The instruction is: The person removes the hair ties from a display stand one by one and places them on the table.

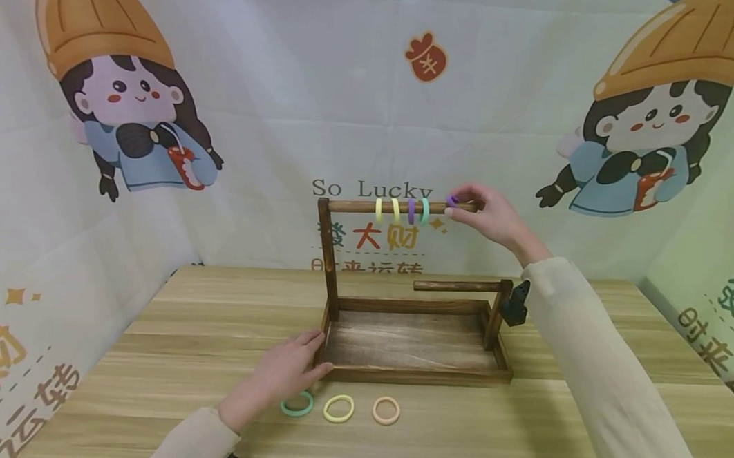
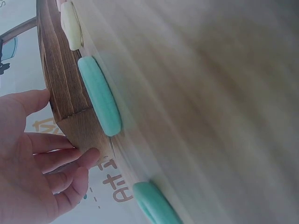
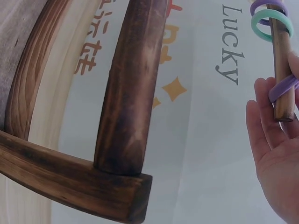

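Note:
My right hand [image 1: 492, 218] pinches a purple ring [image 1: 451, 201] at the free right end of the wooden stand's upper bar [image 1: 352, 207]. In the right wrist view this purple ring [image 3: 281, 89] encircles the bar close to its tip. Farther left on the bar hang a green ring [image 1: 425, 211], another purple ring [image 1: 411, 211] and two yellow rings [image 1: 395, 211]. My left hand [image 1: 275, 371] holds the front left corner of the stand's tray [image 1: 415, 377], thumb at the front and fingers along the side. Green, yellow and peach rings lie nearby.
On the table before the tray are a green ring [image 1: 296, 414], a yellow ring [image 1: 337, 420] and a peach ring [image 1: 385, 422]. The left wrist view shows a second green ring [image 2: 156, 205]. A lower bar [image 1: 457, 286] juts leftward from the right post. Printed cloth hangs behind.

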Motion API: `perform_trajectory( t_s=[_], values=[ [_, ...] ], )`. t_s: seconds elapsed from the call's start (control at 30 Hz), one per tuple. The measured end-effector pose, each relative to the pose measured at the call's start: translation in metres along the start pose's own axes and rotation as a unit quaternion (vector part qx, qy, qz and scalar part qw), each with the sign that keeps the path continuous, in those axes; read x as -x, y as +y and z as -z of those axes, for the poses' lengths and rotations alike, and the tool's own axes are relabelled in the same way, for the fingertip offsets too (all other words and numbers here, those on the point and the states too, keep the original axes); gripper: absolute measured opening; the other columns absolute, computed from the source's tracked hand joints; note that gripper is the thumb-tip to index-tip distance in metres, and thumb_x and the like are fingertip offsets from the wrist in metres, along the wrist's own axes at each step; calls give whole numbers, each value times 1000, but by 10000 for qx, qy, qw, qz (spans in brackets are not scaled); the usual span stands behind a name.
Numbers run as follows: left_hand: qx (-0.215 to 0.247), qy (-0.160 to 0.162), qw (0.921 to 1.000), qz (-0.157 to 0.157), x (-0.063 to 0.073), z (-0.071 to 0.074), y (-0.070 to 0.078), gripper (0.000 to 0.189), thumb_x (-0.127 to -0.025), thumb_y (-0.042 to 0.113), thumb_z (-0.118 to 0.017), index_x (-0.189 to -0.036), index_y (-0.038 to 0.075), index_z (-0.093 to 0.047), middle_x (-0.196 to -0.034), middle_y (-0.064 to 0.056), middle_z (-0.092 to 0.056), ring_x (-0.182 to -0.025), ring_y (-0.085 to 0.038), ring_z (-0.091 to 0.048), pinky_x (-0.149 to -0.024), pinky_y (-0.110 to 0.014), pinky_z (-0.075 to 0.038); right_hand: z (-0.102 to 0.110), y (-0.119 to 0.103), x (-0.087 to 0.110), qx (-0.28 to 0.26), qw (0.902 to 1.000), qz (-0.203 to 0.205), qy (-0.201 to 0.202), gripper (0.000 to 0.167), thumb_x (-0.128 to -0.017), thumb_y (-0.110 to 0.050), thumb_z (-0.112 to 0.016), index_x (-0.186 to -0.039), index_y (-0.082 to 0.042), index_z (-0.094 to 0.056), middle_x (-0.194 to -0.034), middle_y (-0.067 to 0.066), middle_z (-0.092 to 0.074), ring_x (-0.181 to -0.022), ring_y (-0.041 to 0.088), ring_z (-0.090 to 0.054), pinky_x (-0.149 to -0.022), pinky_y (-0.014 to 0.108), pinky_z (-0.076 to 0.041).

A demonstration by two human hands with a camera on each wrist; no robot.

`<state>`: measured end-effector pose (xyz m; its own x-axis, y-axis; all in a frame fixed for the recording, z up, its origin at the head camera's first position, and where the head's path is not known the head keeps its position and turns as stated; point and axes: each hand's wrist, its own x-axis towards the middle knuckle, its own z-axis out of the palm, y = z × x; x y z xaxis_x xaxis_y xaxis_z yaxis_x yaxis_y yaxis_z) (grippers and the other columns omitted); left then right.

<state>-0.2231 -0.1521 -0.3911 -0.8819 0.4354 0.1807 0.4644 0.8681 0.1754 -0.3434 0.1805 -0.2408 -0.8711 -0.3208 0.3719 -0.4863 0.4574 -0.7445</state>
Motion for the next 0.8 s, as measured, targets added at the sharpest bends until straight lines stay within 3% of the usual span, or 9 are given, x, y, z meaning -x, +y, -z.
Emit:
perform_trajectory(
  t_s=[0.2, 0.43, 0.63, 0.8],
  values=[
    [-9, -1, 10000, 14, 0, 0, 0, 59, -86, 37, -55, -121, -9, -47, -126, -21, -44, -112, -37, -42, -92, -46, -35, 0, 4, 0, -30, 9998, 81, 178, 29, -87, -22, -58, -106, -1, -53, -102, 12, -53, -90, 22, -52, -77, 37, -43],
    [-20, -6, 10000, 14, -1, -2, -2, 60, -86, 38, -55, -121, -9, -47, -126, -21, -44, -112, -37, -42, -92, -46, -35, -1, 3, 0, -226, 9984, -45, 525, 26, -89, -20, -54, -103, 1, -52, -95, 12, -54, -85, 26, -52, -71, 30, -44],
    [-38, 17, 10000, 0, 0, -3, -2, 60, -86, 39, -54, -121, -9, -48, -125, -21, -45, -112, -36, -43, -92, -45, -35, 0, 4, 0, -329, 9958, -122, 846, 26, -89, -19, -53, -103, 3, -51, -97, 13, -53, -83, 19, -55, -77, 34, -47],
    [-17, 19, 10000, 10, 0, -2, -2, 60, -86, 39, -54, -121, -9, -47, -125, -21, -45, -112, -36, -43, -92, -45, -35, 3, 7, 2, -463, 9930, -85, 1080, 24, -89, -16, -54, -100, 4, -51, -94, 13, -52, -76, 15, -57, -72, 26, -48]
  ],
)
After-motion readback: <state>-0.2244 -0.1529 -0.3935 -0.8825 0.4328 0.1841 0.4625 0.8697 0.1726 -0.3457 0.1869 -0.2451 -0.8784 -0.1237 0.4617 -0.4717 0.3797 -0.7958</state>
